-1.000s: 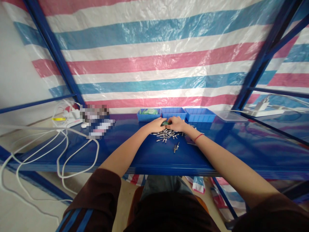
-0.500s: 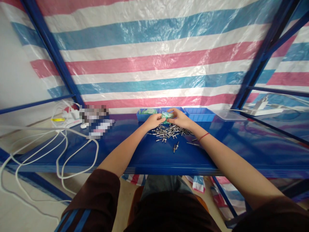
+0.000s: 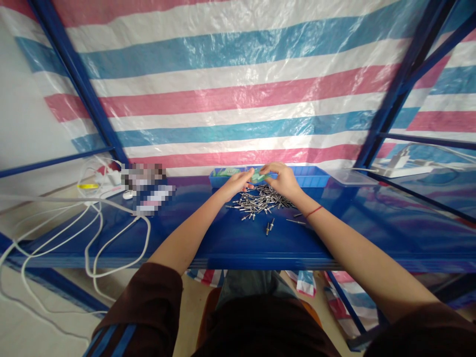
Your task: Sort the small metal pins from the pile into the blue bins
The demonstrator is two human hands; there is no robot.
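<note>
Between my two hands is a small green plastic packet, held above a pile of metal rivets. My left hand grips its left side with thumb and fingers. On the other side, my right hand pinches the packet's right edge. Behind the hands stand blue bins; the left bin holds more green packets, and the right bin extends past my right hand. A few loose rivets lie in front of the pile.
White cables and a power strip lie on the left of the blue table. A blurred-out item is beside them. A clear lid and another power strip are at the right. Blue posts frame the striped sheet.
The green packet has shifted slightly up and right and looks flatter between my hands. My right hand has moved a little to the right, with its fingers higher on the packet.
</note>
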